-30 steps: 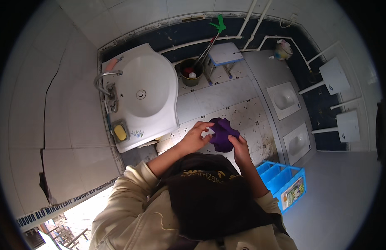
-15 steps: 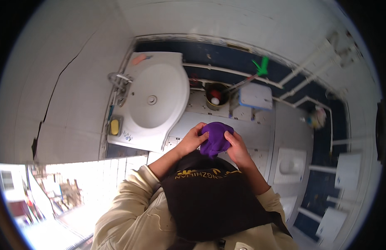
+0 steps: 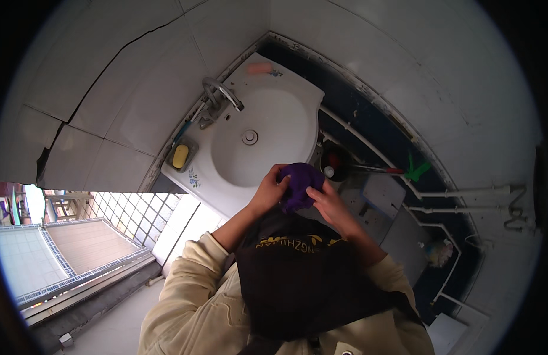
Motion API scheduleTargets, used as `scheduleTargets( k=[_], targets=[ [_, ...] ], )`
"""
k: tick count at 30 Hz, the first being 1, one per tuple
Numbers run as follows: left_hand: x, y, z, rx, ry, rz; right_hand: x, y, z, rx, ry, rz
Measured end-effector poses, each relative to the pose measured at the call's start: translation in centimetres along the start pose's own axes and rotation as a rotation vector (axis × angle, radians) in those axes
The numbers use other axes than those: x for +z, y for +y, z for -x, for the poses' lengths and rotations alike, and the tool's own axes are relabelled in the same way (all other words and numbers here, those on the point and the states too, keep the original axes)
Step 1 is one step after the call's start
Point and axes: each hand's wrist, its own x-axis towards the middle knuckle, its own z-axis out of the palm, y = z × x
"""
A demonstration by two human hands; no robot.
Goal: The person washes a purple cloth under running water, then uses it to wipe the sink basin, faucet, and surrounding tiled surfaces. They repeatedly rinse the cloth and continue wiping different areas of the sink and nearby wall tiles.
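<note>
Here, clock directions are read from the purple cloth, unless otherwise noted. Far left, between eight and nine o'clock: a lattice grille. Next, between nine and ten: a yellow soap bar in a grey dish. Toward eleven: a metal faucet, its spout curving over the white basin, whose bowl fills much of the sector from ten to twelve.

Centre: the left hand grips the cloth's left side, thumb in front, its other fingers largely hidden; from this hand the cloth lies at three o'clock. The cloth is bunched between the hands, just beside the basin's near rim in this view. It appears about as broad as tall, so a long axis cannot be told; one fold hangs toward seven. The right hand holds the opposite side, thumb across the front, with the cloth at its ten o'clock. Both hands touch the cloth, neither being nearer; the left is closer to the faucet.

Right: a dark bucket at two o'clock, then a green forked piece at three.
</note>
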Motion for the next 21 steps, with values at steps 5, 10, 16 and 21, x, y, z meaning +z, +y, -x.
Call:
scheduleTargets(
  k=[5,10,16,21],
  targets=[
    [-1.3,-0.2,-2.4,0.004,0.082,-0.009,0.0,-0.3,-4.1,0.017,0.008,-0.027],
    [-3.2,-0.7,-3.4,-0.121,0.197,0.049,0.3,-1.4,-8.2,0.094,-0.011,0.001],
    [-4.8,-2.6,-5.3,-0.048,0.409,0.056,0.1,-2.6,-14.3,0.119,-0.107,0.158],
    [-4.7,-0.2,-7.4,-0.235,0.532,0.029,-0.3,-3.6,-19.6,0.123,-0.172,0.202]
  ],
)
